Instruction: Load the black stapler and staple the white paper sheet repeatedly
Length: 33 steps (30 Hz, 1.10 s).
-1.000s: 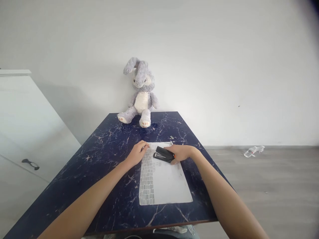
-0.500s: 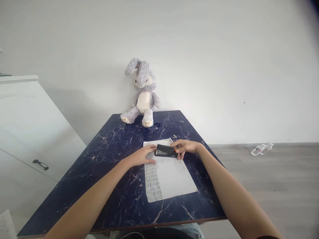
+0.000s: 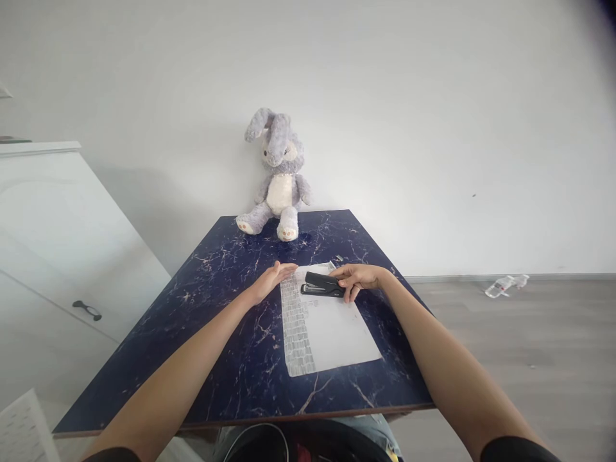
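Note:
A black stapler (image 3: 321, 284) lies sideways over the upper part of a white paper sheet (image 3: 339, 330), its front end pointing left and its jaws apart. My right hand (image 3: 355, 278) is closed around the stapler's right end. At the sheet's upper left edge is my left hand (image 3: 273, 281), fingers stretched out and holding nothing. Grey printed or drawn blocks run down the left side of the sheet. A small pale piece (image 3: 339, 258) lies just beyond the sheet's top corner.
The dark blue marbled table (image 3: 231, 372) carries a grey plush rabbit (image 3: 280, 192) at its far end, against the wall. A white cabinet (image 3: 62, 237) stands to the left. On the floor at the right lies a clear plastic item (image 3: 503, 286).
My left hand has come away from the stapler's front end and moved left, its fingers straightening. My right hand keeps its hold on the stapler. The view has shifted slightly.

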Tool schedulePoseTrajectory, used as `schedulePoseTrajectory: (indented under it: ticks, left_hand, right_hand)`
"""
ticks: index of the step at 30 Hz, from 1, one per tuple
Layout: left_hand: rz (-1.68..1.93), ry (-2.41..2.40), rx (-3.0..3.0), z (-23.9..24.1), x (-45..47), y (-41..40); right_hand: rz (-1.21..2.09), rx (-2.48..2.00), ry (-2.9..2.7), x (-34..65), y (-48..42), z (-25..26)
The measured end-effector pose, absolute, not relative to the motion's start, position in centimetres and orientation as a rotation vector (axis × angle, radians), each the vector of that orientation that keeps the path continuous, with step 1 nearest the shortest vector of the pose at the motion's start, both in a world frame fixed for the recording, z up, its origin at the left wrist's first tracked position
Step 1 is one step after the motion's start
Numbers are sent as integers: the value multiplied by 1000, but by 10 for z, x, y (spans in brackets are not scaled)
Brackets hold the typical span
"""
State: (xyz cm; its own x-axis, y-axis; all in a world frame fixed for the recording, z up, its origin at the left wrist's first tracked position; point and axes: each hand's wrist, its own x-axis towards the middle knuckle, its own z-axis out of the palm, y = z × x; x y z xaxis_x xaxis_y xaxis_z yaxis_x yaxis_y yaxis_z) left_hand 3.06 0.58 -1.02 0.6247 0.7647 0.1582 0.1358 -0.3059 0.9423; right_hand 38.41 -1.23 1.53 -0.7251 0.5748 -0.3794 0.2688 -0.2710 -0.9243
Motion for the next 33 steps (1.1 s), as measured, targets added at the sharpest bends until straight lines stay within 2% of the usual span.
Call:
schedulePoseTrajectory:
  ticks: [3,6,13,19,23,26,30,33]
  left_hand:
    - [755,749,1769,-9,32,5]
    - [755,744,1747,-6,33,3]
    - [821,689,1623,-12,32,7]
    - [1085,696,1248,-10,39,7]
    - [1024,695,883,-2,45,4]
    - [975,746,874,0,47,3]
    - [1030,816,1097,-2,47,4]
    - [1039,878,1214,-4,43,7]
  right_hand:
    - [2044,-1052,-1823,386,-13,17]
    - [1843,-999,-2035,384,-15,20]
    - [840,-878,-2537,347,-23,32]
    - [244,-935,-2404,322,-31,24]
    - [-344,-940,-2373,307,-33,14]
    - [-722,-848,-2433,296,-34,9]
    - [-910,-783,-2481,284,-36,10]
    - [-875,-852,-2480,279,-38,12]
